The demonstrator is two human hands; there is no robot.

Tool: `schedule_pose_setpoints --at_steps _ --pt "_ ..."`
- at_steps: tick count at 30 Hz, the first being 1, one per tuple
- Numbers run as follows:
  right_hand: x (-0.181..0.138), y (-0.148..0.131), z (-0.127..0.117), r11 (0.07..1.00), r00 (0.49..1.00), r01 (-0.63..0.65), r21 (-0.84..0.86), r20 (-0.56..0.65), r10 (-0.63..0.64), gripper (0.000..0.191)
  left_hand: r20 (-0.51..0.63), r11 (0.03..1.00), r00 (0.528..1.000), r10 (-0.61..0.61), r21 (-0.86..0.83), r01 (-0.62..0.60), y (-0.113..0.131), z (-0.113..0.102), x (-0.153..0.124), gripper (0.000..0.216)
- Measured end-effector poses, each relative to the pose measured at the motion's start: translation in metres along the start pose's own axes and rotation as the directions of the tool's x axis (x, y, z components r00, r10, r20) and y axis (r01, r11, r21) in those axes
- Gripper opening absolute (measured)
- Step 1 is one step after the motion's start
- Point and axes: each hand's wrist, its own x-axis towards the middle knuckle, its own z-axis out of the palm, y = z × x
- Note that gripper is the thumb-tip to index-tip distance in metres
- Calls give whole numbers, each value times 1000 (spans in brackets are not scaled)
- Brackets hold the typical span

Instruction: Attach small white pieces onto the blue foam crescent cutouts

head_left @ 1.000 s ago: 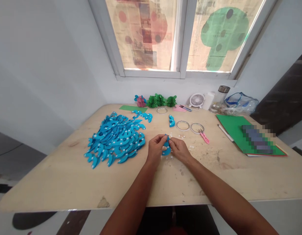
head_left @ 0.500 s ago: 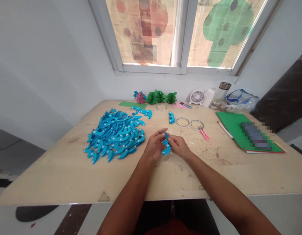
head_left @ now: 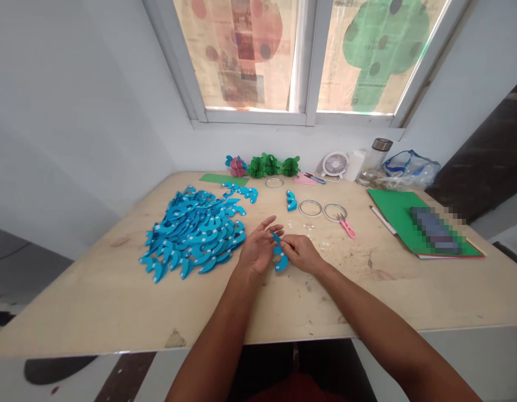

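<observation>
Both my hands meet over the middle of the wooden table (head_left: 116,312). My right hand (head_left: 299,252) pinches a small blue curved paper piece (head_left: 280,258) that stands between the two hands. My left hand (head_left: 256,249) is beside it with the palm turned up and the fingers spread, its fingertips near the piece's top edge. A big pile of the same blue curved pieces (head_left: 195,230), each with small white squares, lies just left of my hands. Tiny white scraps (head_left: 309,226) dot the table beyond my right hand.
Pink scissors (head_left: 348,226) lie by two tape rings (head_left: 311,207), with a third ring (head_left: 274,183) further back. Green paper sheets (head_left: 398,215) lie at the right. Along the wall stand green and pink paper ornaments (head_left: 269,166), a small white fan (head_left: 335,165), a jar (head_left: 374,160) and a plastic bag (head_left: 411,169).
My left hand has let go of the blue piece and opened, palm turning up. My right hand keeps the piece and has shifted slightly toward me.
</observation>
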Motion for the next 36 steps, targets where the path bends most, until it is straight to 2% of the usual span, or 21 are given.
schedule_pose_setpoints --at_steps 7,12,15,18,20,22,23,25,27,29,33,36 --pt "0 0 1 1000 999 5 -26 33 -4 28 -48 997 996 74 21 -73 -3 -5 5 53" --pt "1 2 0 998 999 -51 24 -5 51 31 -108 949 965 240 236 -210 -3 2 5 57" --pt "2 7 0 989 992 -98 108 -62 105 32 -102 819 906 412 476 -319 -3 7 3 60" --pt "3 11 0 963 984 -136 234 -78 158 33 -30 583 805 592 705 -403 -1 11 -2 60" --pt "4 14 1 933 980 -154 325 -67 185 33 16 450 743 669 787 -423 -1 12 -4 59" --pt "5 15 2 902 978 -162 400 -54 199 33 28 418 727 686 803 -425 -1 12 -4 57" --pt "5 16 2 889 978 -162 427 -48 202 33 17 453 745 667 785 -423 -1 11 -3 54" --pt "5 16 3 876 981 -157 456 -33 193 32 -30 617 819 573 674 -407 -2 9 0 47" --pt "5 15 4 880 985 -146 452 -20 173 31 -59 803 904 423 487 -344 -3 6 3 41" --pt "5 15 5 891 987 -141 431 -8 160 31 -54 915 956 288 311 -258 -3 4 4 39" --pt "4 14 4 895 984 -163 415 1 178 31 -12 987 991 132 93 -130 1 3 1 40" --pt "4 13 3 889 982 -168 426 -3 187 31 -39 994 995 96 55 -94 3 2 0 35"
